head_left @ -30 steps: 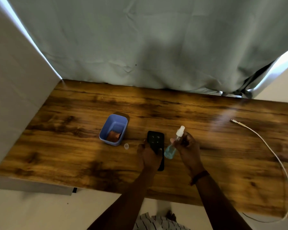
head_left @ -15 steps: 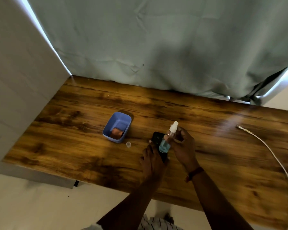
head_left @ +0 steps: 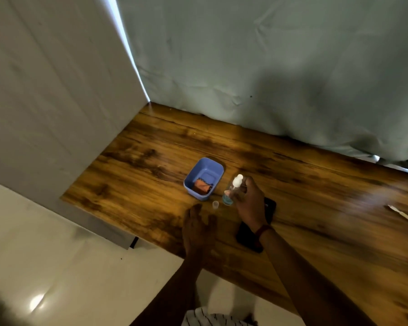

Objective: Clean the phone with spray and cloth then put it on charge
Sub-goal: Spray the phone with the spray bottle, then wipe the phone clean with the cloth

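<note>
My right hand [head_left: 250, 203] grips a small clear spray bottle [head_left: 231, 191] with blue liquid and a white nozzle, held just right of the blue tub. The black phone [head_left: 247, 236] lies flat on the wooden table, partly hidden under my right wrist. My left hand [head_left: 196, 227] hovers over the table left of the phone, fingers relaxed and holding nothing. An orange cloth [head_left: 201, 185] sits inside the blue plastic tub [head_left: 212, 165]. The bottle's small clear cap [head_left: 215, 204] stands on the table in front of the tub. The white charging cable [head_left: 403, 215] lies at the far right.
The wooden table [head_left: 316, 208] meets a white panel on the left and a grey-green curtain at the back. Pale floor shows below the table's near edge.
My left hand has let go of the phone and shifted left. My right hand has carried the spray bottle left, off the phone toward the tub. The camera has swung left.
</note>
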